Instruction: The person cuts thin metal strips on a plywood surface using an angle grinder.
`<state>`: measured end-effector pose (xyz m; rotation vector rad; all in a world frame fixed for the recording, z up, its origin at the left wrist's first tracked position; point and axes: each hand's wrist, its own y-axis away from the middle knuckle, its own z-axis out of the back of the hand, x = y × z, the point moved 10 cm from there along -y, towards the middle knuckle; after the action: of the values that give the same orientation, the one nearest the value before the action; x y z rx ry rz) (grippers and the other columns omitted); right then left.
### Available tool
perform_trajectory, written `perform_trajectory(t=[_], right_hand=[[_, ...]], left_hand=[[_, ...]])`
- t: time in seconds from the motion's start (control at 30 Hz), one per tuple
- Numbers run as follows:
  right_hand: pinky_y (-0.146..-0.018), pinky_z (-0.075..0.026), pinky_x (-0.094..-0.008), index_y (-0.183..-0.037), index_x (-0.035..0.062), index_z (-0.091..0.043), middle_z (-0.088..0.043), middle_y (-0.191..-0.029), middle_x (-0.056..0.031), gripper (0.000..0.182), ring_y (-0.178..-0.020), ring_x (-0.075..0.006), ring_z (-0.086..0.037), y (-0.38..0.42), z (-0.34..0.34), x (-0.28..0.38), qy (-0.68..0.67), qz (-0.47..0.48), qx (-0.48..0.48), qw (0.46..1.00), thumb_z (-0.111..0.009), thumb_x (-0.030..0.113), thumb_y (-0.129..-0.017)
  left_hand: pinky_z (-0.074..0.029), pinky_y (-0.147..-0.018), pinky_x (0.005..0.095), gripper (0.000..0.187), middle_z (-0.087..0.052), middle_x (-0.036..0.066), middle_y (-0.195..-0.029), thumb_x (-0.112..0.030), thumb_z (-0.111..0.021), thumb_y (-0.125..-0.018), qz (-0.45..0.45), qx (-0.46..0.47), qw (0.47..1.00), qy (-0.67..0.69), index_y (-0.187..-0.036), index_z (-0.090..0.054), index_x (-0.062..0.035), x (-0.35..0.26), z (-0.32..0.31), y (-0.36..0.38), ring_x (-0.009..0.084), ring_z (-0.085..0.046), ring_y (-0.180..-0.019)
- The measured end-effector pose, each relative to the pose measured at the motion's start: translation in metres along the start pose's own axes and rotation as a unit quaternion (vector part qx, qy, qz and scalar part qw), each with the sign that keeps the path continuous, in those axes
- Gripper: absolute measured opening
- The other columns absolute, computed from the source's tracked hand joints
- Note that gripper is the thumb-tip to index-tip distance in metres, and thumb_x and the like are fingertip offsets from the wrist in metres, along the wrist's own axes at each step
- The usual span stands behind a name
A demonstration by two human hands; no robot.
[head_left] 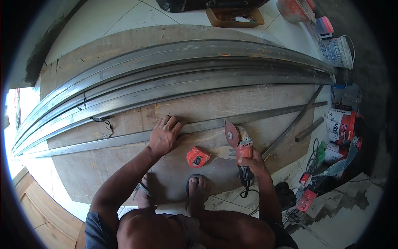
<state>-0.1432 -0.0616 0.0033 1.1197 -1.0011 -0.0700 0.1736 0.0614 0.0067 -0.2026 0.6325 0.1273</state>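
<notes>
My right hand (254, 162) is wrapped around the body of an angle grinder (243, 150). Its reddish disc (232, 135) points away from me, right beside a long metal bar (203, 125) that lies across the board. Farther left along that same bar, my left hand (165, 135) grips it from above, fingers curled over the far side and the thumb toward me. A thin dark line crosses the bar near the disc. Between my two hands, nearer my feet, lies a red tape measure (198, 157).
A plywood sheet (103, 178) covers the tiles beneath my feet. Beyond the bar lies a stack of long metal profiles (178, 79). Short metal pieces (309, 129), paint cans (342, 124), a bucket (336, 53) and cables stand or lie at the right. A tray (235, 17) sits at the top.
</notes>
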Motion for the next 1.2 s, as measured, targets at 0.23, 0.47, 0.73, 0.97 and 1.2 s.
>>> perform_trajectory(t=[0.23, 0.47, 0.73, 0.97, 1.2], right_hand=[[-0.076, -0.055, -0.0317, -0.111, 0.0011, -0.060, -0.067, -0.090, -0.0066, 0.042, -0.080, -0.0164, -0.067, 0.042, 0.004, -0.017, -0.082, 0.030, -0.013, 0.996, -0.078, 0.016, -0.075], [-0.077, -0.058, -0.0362, -0.116, -0.0003, -0.058, -0.069, -0.094, -0.0123, 0.052, -0.082, -0.0221, -0.071, 0.057, 0.006, -0.007, -0.098, 0.059, -0.031, 0.993, -0.079, 0.016, -0.072], [-0.077, -0.057, -0.0345, -0.114, 0.0000, -0.058, -0.068, -0.093, -0.0102, 0.048, -0.081, -0.0201, -0.070, 0.056, 0.010, -0.003, -0.058, 0.089, -0.026, 0.994, -0.080, 0.015, -0.074], [-0.075, -0.057, -0.0335, -0.115, 0.0012, -0.058, -0.068, -0.092, -0.0078, 0.046, -0.080, -0.0176, -0.070, 0.041, 0.009, -0.010, -0.058, 0.066, -0.012, 0.996, -0.080, 0.013, -0.076], [-0.076, -0.055, -0.0305, -0.121, 0.0013, -0.061, -0.065, -0.098, -0.0039, 0.050, -0.085, -0.0130, -0.065, 0.033, 0.010, -0.006, -0.026, 0.040, 0.012, 0.999, -0.080, 0.015, -0.076]], left_hand=[[-0.051, -0.091, 0.0462, 0.050, -0.061, 0.019, -0.109, -0.028, -0.084, -0.078, 0.093, 0.111, 0.989, 0.021, -0.114, -0.059, -0.0032, 0.003, -0.012, -0.017, 0.0399, -0.061, -0.105], [-0.053, -0.085, 0.0488, 0.051, -0.063, 0.021, -0.100, -0.026, -0.086, -0.077, 0.097, 0.158, 0.981, 0.063, -0.109, -0.056, -0.0006, -0.014, -0.017, -0.013, 0.0421, -0.064, -0.094], [-0.051, -0.076, 0.0491, 0.037, -0.059, 0.016, -0.096, -0.023, -0.080, -0.083, 0.029, 0.071, 0.997, 0.004, -0.103, -0.054, -0.0046, -0.039, -0.022, 0.013, 0.0404, -0.061, -0.090], [-0.051, -0.077, 0.0482, 0.036, -0.059, 0.014, -0.097, -0.025, -0.081, -0.081, 0.103, 0.075, 0.991, 0.046, -0.101, -0.057, -0.0067, -0.034, -0.022, 0.014, 0.0392, -0.061, -0.095], [-0.051, -0.084, 0.0488, 0.042, -0.059, 0.014, -0.105, -0.026, -0.083, -0.079, 0.147, 0.102, 0.983, 0.048, -0.105, -0.055, -0.0078, -0.029, -0.033, 0.020, 0.0383, -0.060, -0.103]])
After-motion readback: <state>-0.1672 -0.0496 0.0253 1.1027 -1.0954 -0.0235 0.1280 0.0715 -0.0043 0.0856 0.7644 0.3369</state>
